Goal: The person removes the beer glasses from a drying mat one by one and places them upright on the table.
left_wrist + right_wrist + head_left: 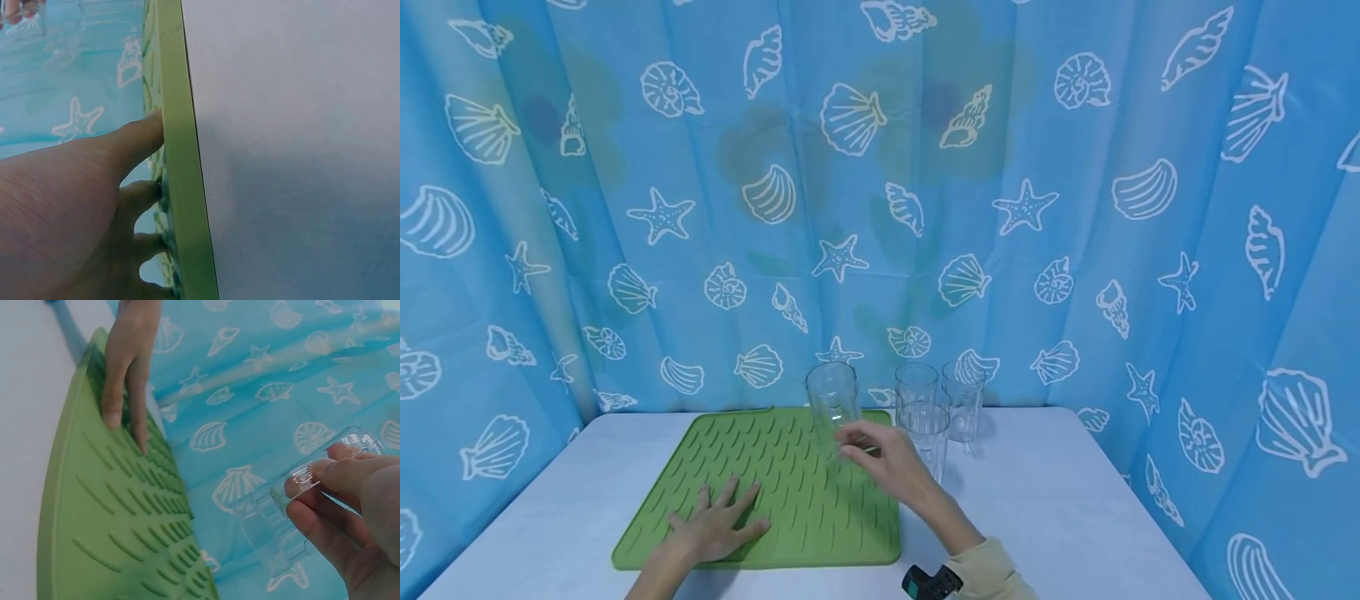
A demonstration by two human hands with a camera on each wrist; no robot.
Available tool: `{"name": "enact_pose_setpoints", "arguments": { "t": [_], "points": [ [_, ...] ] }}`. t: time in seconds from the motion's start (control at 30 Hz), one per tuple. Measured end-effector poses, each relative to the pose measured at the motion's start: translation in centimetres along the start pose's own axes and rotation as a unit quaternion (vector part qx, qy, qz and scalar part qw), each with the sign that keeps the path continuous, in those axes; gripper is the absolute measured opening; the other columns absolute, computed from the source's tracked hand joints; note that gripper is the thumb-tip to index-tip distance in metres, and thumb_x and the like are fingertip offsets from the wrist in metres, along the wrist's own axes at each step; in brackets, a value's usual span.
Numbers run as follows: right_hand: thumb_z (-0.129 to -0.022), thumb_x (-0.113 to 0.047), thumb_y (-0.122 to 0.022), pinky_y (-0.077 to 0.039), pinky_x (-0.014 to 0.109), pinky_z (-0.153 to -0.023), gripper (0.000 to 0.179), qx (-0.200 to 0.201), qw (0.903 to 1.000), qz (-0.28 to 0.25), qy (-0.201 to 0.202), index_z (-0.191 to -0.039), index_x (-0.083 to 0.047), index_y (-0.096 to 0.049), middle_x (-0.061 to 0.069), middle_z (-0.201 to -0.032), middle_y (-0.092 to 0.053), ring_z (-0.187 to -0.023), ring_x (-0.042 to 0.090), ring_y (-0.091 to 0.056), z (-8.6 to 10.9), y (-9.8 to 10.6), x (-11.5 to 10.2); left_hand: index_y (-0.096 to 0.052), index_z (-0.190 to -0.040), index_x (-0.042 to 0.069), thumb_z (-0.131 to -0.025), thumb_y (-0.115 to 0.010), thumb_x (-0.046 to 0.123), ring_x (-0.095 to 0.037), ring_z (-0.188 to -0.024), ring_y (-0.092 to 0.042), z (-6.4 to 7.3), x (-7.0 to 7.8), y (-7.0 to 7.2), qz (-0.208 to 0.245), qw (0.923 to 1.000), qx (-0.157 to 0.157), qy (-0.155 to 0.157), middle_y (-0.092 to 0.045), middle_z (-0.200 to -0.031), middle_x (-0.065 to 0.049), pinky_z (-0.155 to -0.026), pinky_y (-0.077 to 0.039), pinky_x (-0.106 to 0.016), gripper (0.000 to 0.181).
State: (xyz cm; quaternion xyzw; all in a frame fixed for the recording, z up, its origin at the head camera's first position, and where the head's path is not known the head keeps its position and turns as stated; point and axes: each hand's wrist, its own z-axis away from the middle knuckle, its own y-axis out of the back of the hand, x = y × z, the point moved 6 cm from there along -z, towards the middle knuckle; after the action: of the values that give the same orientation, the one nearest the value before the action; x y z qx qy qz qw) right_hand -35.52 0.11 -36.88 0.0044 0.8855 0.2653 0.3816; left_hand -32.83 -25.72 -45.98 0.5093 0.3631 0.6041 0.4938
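My right hand [887,458] grips a clear drinking glass [832,392] low on its side, over the right part of a green ridged drying mat [782,525]. Seen from the right wrist, thumb and fingers curl round the see-through glass [303,481]. My left hand [711,529] rests with spread fingers on the mat's front left part. In the left wrist view its fingertips lie on the mat just past the thick green edge [181,162].
Right of the mat stand three more clear glasses: a front one [927,433], a back one [916,382] and a right one [964,404]. The white tabletop [1045,500] extends around the mat. A blue shell-print curtain [880,208] hangs behind the table.
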Motion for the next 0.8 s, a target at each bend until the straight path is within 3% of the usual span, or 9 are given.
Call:
{"name": "enact_pose_setpoints", "arguments": {
  "t": [0.27,0.53,0.8],
  "points": [
    [-0.094,-0.016,-0.066,-0.059,0.022,-0.077,0.019,0.008,1.0,0.002,0.004,-0.112,-0.013,-0.069,0.005,-0.103,-0.074,-0.091,0.02,-0.072,0.9,1.8,-1.3,-0.03,-0.155,0.02,-0.089,-0.045,0.073,-0.064,-0.141,-0.008,-0.1,-0.1,-0.1,-0.003,1.0,-0.002,0.002,-0.019,-0.161,-0.023,-0.091,-0.007,-0.092,0.085],
    [-0.094,-0.015,-0.066,-0.06,0.022,-0.077,0.023,0.014,0.9999,-0.004,0.007,-0.116,-0.009,-0.068,0.009,-0.106,-0.074,-0.093,0.024,-0.072,1.3,3.5,-2.7,-0.031,-0.154,0.02,-0.09,-0.045,0.072,-0.064,-0.141,-0.009,0.0,0.0,-0.1,-0.005,1.0,0.002,-0.001,-0.019,-0.161,-0.023,-0.091,-0.007,-0.092,0.084],
    [-0.094,-0.02,-0.066,-0.06,0.023,-0.078,0.024,0.016,0.9998,0.007,0.012,-0.118,-0.012,-0.068,0.006,-0.106,-0.074,-0.094,0.021,-0.072,1.5,4.9,-3.1,-0.03,-0.155,0.02,-0.089,-0.045,0.073,-0.064,-0.141,-0.008,-0.1,0.0,-0.2,-0.001,1.0,-0.001,0.003,-0.018,-0.162,-0.023,-0.092,-0.006,-0.092,0.086]
  ]
}}
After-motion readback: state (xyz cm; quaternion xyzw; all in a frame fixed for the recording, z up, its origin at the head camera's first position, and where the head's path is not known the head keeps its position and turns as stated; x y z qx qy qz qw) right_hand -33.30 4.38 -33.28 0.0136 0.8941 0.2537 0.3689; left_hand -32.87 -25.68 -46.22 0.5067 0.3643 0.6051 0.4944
